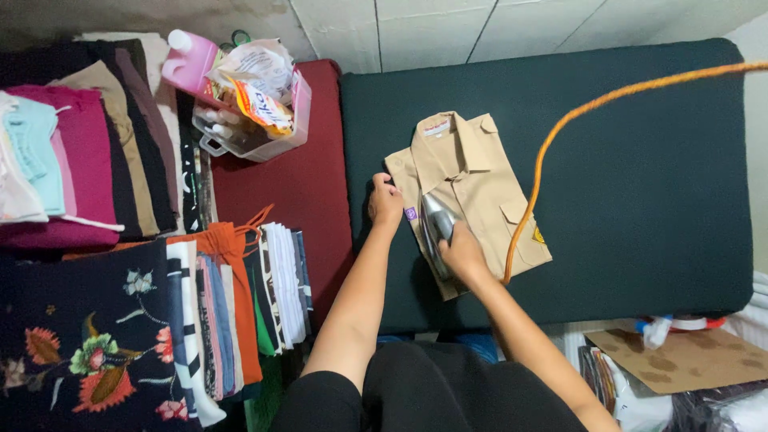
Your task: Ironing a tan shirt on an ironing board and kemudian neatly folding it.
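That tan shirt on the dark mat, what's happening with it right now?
A person is pressing a folded tan shirt on a dark green mat. The right hand grips an iron resting on the shirt's front, its orange cord trailing up to the right. The left hand holds the shirt's left edge flat. Stacks of folded clothes sit to the left.
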